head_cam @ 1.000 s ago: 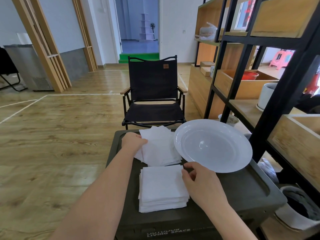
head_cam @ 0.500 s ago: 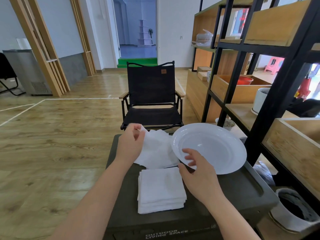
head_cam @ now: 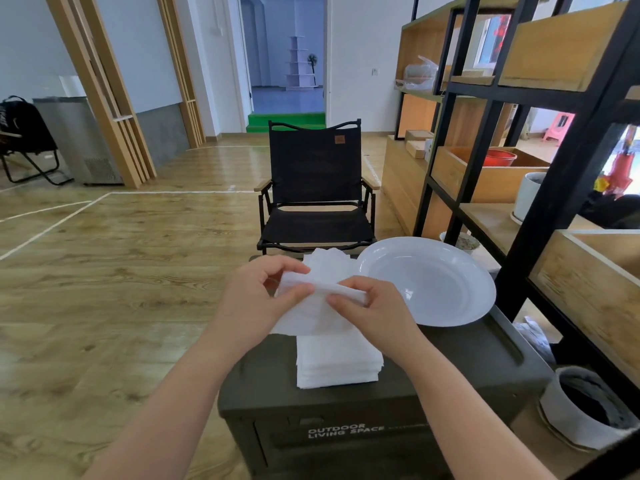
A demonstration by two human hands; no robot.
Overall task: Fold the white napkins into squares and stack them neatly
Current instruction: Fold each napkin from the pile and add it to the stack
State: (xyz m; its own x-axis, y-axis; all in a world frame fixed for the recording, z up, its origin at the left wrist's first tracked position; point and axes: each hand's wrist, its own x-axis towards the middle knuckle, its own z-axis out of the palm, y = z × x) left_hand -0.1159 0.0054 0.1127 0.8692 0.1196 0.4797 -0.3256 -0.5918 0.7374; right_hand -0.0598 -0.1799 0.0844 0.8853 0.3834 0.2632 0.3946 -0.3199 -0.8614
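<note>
One napkin lifted for folding above the finished stack

The napkin (head_cam: pixel 313 303) hangs in the air over the dark box (head_cam: pixel 450 368), its top edge pinched by the left hand (head_cam: pixel 258 299) and the right hand (head_cam: pixel 370 306). The folded stack (head_cam: pixel 337 363) lies directly below; unfolded napkins (head_cam: pixel 329 265) sit behind, beside the white plate (head_cam: pixel 429 282). Folding in mid-air risks a skewed crease, and the hanging edge could brush the stack askew.
</note>
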